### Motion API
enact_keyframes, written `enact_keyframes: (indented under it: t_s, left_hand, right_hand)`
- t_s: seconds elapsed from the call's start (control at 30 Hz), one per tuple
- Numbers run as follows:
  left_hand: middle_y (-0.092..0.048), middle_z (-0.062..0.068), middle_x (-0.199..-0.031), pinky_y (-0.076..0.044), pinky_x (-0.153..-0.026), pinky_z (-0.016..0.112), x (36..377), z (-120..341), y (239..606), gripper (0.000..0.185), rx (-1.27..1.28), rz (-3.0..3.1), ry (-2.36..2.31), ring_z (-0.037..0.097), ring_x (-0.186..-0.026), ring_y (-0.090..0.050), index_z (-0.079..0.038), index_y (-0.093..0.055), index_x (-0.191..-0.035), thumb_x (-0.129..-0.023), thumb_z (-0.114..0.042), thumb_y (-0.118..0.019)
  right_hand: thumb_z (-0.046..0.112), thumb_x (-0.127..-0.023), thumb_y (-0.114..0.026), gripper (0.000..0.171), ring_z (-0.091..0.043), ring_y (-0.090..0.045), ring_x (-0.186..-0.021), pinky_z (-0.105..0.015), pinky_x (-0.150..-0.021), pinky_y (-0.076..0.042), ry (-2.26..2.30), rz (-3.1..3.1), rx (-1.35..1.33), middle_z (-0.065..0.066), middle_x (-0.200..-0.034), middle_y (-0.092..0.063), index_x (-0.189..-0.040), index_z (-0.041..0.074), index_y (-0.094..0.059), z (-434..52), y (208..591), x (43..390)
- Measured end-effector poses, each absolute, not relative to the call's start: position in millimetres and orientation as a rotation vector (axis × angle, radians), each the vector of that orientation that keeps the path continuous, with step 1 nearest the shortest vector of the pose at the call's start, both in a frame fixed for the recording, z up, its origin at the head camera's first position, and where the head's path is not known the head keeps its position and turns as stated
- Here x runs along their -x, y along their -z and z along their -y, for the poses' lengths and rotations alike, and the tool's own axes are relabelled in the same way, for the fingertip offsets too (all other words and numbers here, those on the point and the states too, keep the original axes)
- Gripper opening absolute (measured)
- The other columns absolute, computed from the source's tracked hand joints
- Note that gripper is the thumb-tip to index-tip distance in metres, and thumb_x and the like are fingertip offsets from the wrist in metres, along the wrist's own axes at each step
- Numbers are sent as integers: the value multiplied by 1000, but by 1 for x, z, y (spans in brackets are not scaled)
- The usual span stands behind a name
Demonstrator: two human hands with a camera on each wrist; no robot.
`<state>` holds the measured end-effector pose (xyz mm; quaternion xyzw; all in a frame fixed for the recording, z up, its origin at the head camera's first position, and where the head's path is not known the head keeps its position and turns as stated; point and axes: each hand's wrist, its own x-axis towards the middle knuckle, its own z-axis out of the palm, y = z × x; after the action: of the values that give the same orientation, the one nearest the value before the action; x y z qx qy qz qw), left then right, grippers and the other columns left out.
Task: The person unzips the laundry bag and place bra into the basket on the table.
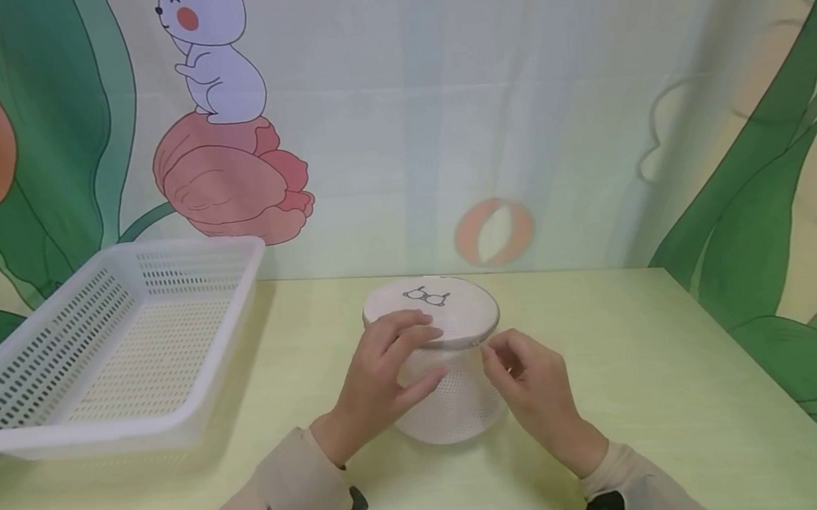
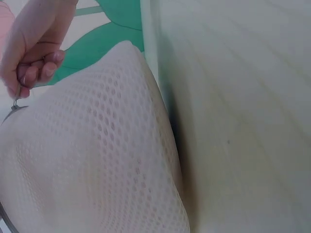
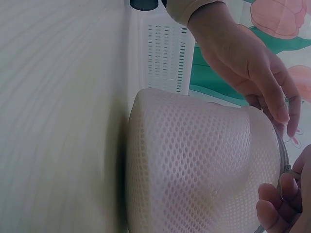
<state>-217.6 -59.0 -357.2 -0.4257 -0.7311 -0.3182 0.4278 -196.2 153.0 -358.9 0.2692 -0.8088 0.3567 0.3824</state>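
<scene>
Right hand [image 1: 537, 388] pinching a zipper pull [image 2: 17, 97], left hand [image 1: 382, 367] resting loose-fingered on the lid [image 1: 448, 315], the two flank a white mesh bag [image 1: 444, 418], which stands short of the far edge of the table [image 1: 674, 394]. Lightly steadied, the bag could tip, or its fabric jam the zipper [image 3: 282, 153], under a hard tug. A white basket [image 1: 80, 436] lines the table's left edge.

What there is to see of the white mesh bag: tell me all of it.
The mesh bag stands upright on the table, a rounded white body of honeycomb-like netting that looks soft. Its flat oval top bears a dark line drawing, and a grey zipper runs along the edge. The right hand pinches the zipper pull; the left hand lies over the top's edge.
</scene>
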Motion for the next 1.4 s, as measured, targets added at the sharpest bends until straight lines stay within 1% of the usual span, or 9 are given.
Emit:
enact_keyframes:
  t_s: [0.1,0.23,0.43,0.63,0.9,1.23,1.3,1.4]
  left_hand:
    - [-61,12,-115,-45,-94,43,214,56,357,38,1024,1865,798,27,-110,-56,-8,-62,-109,-77,-21,-78]
    - [-61,11,-114,-45,-94,43,212,54,359,39,981,1920,773,27,-109,-57,-8,-62,-108,-75,-19,-79]
    - [-62,9,-111,-45,-94,42,211,53,362,37,944,1942,733,25,-107,-57,-8,-63,-107,-76,-19,-80]
    - [-62,8,-105,-44,-88,41,213,53,365,33,906,1914,716,24,-102,-57,-8,-65,-102,-75,-20,-79]
    - [-61,7,-101,-44,-82,40,216,50,366,27,896,1913,705,24,-98,-57,-10,-69,-98,-75,-19,-79]
    - [-61,5,-93,-44,-79,39,221,48,368,22,892,1855,676,23,-90,-57,-11,-68,-90,-73,-14,-80]
    - [-61,5,-93,-44,-80,39,223,47,368,22,906,1823,672,23,-90,-57,-11,-67,-89,-72,-12,-80]
    - [-64,6,-97,-46,-85,39,225,47,368,22,935,1797,675,24,-96,-60,-10,-65,-88,-72,-8,-79]
  right_hand:
    - [-1,-82,-66,8,-3,-45,-58,-14,-49,-38,-906,2070,-689,3,-66,-55,-80,6,-61,-153,359,196]
    - [0,-82,-66,8,-2,-46,-58,-13,-49,-39,-905,2080,-694,4,-66,-56,-80,6,-61,-152,359,196]
    - [-1,-80,-66,9,-1,-48,-59,-13,-50,-41,-915,2096,-711,4,-66,-57,-81,7,-62,-149,360,196]
    - [-1,-81,-67,9,-1,-49,-59,-12,-50,-41,-900,2101,-738,3,-67,-56,-81,7,-62,-146,364,196]
    - [-4,-81,-65,12,0,-49,-58,-12,-49,-42,-933,2065,-807,5,-67,-57,-84,7,-61,-144,366,196]
    - [-7,-82,-64,13,0,-53,-57,-12,-49,-44,-975,2065,-851,5,-67,-59,-87,5,-61,-143,365,194]
    - [-6,-82,-64,12,0,-53,-57,-12,-49,-44,-975,2060,-857,4,-67,-59,-87,5,-61,-144,366,194]
    - [-1,-87,-63,5,0,-53,-57,-12,-50,-44,-973,2048,-875,4,-67,-59,-87,4,-61,-144,366,194]
